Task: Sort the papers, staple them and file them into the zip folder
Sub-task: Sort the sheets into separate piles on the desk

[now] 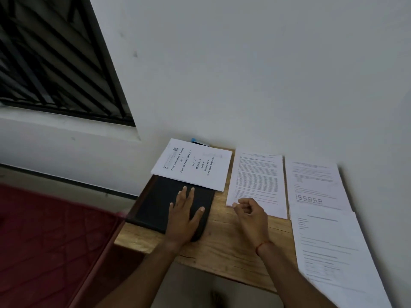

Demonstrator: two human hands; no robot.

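Left hand flat, fingers straight, pinning zip folder on table. Right hand curled at corner of paper stack just right of folder, grip unclear. Suggest: pinch corner firmly, lift whole stack square

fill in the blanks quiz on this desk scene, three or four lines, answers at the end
1. The left hand rests flat on the ____ zip folder.
2. The title-page booklet overlaps the folder's ____ end.
3. The right hand has its fingers ____ at the near corner of the dense text sheet.
4. The table has a ____ top.

Missing words: black; far; curled; wooden
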